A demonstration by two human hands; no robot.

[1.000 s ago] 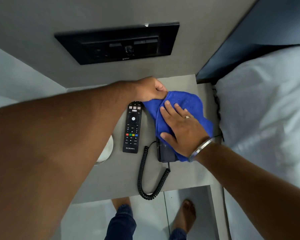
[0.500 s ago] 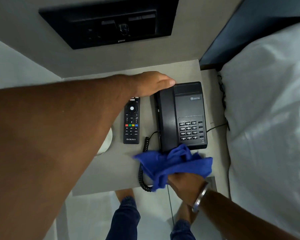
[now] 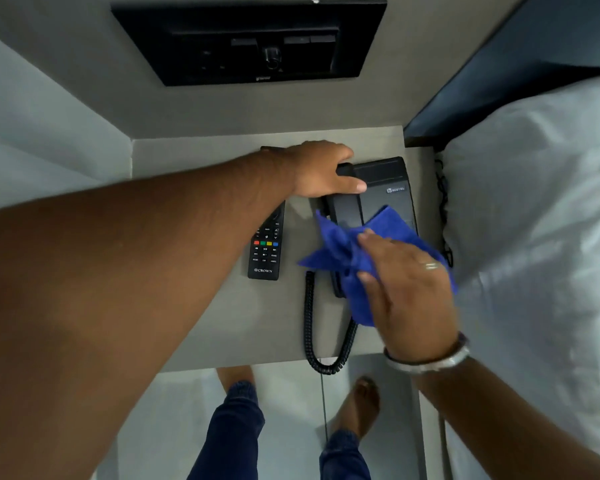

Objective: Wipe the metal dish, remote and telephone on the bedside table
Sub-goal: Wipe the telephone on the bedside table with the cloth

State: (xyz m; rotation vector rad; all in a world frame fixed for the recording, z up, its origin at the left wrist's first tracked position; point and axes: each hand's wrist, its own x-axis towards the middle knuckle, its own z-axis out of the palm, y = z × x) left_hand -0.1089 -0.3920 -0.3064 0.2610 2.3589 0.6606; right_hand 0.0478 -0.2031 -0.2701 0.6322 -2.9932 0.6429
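Returning blue cloth onto telephone.

You have one view only, from the wide-angle camera on your head, so no second view shares the scene. It looks almost straight down, tipped slightly forward toward the wall at 12 o'clock. It sits close: the table fills the middle of the frame, and your forearms enter large from 8 and 4 o'clock. The wall panel lies at 12 o'clock, the bed along 3 o'clock, and your feet on the floor at 6 o'clock. Straight edges bow outward near the borders.
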